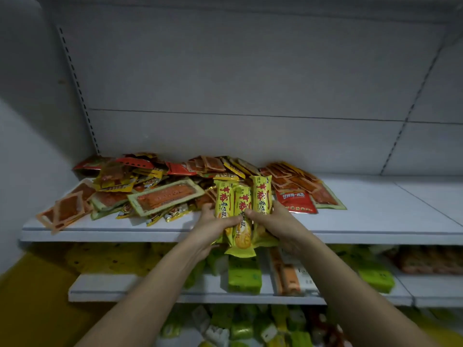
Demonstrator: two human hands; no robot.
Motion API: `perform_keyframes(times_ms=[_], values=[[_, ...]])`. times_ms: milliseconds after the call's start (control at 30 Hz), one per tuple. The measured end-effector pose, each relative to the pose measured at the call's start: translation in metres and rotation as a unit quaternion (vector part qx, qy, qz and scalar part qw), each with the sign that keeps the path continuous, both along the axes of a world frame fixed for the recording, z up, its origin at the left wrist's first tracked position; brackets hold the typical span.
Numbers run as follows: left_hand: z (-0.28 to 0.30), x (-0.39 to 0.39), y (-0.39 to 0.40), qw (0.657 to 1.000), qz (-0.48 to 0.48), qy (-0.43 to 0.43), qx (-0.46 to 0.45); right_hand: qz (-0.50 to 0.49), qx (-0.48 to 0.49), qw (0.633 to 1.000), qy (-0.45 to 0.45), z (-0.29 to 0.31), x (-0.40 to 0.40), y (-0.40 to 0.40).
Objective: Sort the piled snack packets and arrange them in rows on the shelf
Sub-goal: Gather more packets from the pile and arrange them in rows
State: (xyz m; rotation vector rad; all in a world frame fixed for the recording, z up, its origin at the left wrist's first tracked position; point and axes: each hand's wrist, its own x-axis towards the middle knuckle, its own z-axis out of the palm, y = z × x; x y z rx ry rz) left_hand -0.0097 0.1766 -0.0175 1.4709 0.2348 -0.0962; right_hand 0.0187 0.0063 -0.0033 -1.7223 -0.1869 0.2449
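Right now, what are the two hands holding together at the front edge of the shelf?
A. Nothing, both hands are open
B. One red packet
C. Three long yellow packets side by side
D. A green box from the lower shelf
C: the left hand and the right hand grip three yellow packets between them, in front of the mixed pile on the shelf.

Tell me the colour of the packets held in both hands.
Yellow packets with red lettering, clearest in the head view.
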Motion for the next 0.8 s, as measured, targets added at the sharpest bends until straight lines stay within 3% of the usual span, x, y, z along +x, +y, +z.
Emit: perform_keyframes(times_ms=[200,400,667,800], values=[[-0.016,-0.007,-0.061,0.998,-0.035,-0.014,-0.045,-0.119,0.058,0.987,0.088,-0.003,-0.032,-0.068],[0.001,0.000,-0.137,0.995,-0.081,-0.050,-0.034,-0.155,0.089,0.983,0.048,0.008,-0.054,-0.161],[0.001,-0.006,-0.326,0.989,-0.130,-0.041,-0.062,-0.202,0.084,0.975,0.048,0.000,-0.078,-0.321],[0.007,-0.005,-0.425,0.974,-0.212,-0.030,-0.078,-0.237,0.093,0.966,0.038,0.012,-0.094,-0.418]])
